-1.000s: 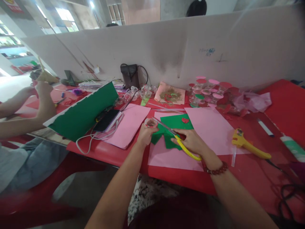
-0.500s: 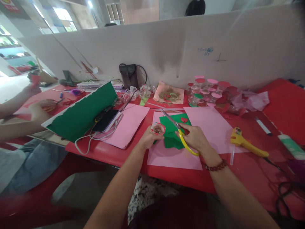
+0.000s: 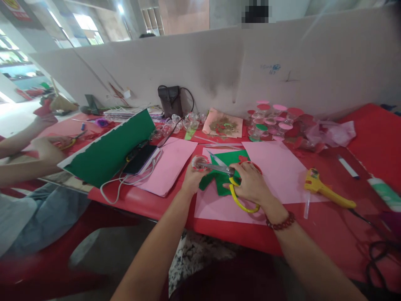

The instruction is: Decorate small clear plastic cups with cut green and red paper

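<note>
My left hand [image 3: 191, 179] is closed round a small clear cup [image 3: 199, 162] with a red rim, its opening turned up. In my right hand [image 3: 252, 184] are scissors with yellow handles [image 3: 240, 204]. Their blades are spread, and one reaches left to the cup's rim. Green paper pieces [image 3: 224, 184] lie under the blades on a pink sheet [image 3: 219, 209]. A red scrap [image 3: 242, 159] shows just beyond my right fingers.
A yellow glue gun [image 3: 328, 194] and a marker [image 3: 348, 167] lie at the right. Stacked clear cups with coloured discs [image 3: 269, 121] stand behind. A phone [image 3: 140, 159] rests on pink sheets at the left. Another person's hands [image 3: 46, 150] are at the far left.
The scissors have opened and swung left, so one blade now meets the cup's rim. My left hand has shifted slightly left and up with the cup.
</note>
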The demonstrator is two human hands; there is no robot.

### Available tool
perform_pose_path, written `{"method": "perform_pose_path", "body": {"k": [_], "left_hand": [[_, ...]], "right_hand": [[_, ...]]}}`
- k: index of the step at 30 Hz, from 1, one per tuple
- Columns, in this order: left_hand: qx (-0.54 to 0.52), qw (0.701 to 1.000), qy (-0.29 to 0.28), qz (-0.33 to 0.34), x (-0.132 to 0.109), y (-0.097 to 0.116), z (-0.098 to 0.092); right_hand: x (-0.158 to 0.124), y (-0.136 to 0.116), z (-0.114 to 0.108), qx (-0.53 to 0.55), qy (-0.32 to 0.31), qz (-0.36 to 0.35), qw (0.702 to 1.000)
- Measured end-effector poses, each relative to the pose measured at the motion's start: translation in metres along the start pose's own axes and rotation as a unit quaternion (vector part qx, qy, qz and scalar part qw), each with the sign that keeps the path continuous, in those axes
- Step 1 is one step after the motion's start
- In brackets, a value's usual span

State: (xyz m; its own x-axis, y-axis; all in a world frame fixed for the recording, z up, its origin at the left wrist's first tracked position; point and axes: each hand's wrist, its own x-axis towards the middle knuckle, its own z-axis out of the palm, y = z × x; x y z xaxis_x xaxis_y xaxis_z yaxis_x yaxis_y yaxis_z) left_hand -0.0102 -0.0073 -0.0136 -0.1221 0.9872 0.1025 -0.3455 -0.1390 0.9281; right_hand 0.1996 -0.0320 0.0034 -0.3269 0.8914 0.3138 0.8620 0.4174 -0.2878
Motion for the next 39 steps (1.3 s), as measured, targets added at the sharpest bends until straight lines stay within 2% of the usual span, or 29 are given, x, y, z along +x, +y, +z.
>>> {"method": "perform_pose_path", "body": {"k": [5,11,17,20,27,35,39], "left_hand": [[0.041,0.999,-0.004,0.007,-0.003,0.006,0.004],[0.086,0.995,-0.05,-0.02,-0.007,0.011,0.007],[0.098,0.995,-0.033,0.001,-0.007,0.012,0.008],[0.088,0.996,-0.013,-0.003,-0.005,0.009,0.008],[0.081,0.996,-0.018,0.014,-0.003,0.005,0.006],[0.097,0.992,-0.032,0.075,-0.006,0.009,0.009],[0.094,0.993,-0.037,0.065,-0.008,0.01,0.009]], "right_hand": [[0.0,-0.003,0.0,0.0,0.002,0.012,1.0],[0.0,-0.009,0.004,0.006,0.01,0.009,1.0],[0.002,-0.001,0.001,0.031,0.085,0.112,0.99],[0.001,-0.001,-0.003,0.032,0.061,0.119,0.99],[-0.003,-0.021,-0.001,0.016,0.007,0.025,1.0],[-0.004,-0.025,0.002,-0.014,-0.025,0.037,0.999],[-0.004,-0.024,0.001,-0.01,-0.029,0.036,0.999]]}}
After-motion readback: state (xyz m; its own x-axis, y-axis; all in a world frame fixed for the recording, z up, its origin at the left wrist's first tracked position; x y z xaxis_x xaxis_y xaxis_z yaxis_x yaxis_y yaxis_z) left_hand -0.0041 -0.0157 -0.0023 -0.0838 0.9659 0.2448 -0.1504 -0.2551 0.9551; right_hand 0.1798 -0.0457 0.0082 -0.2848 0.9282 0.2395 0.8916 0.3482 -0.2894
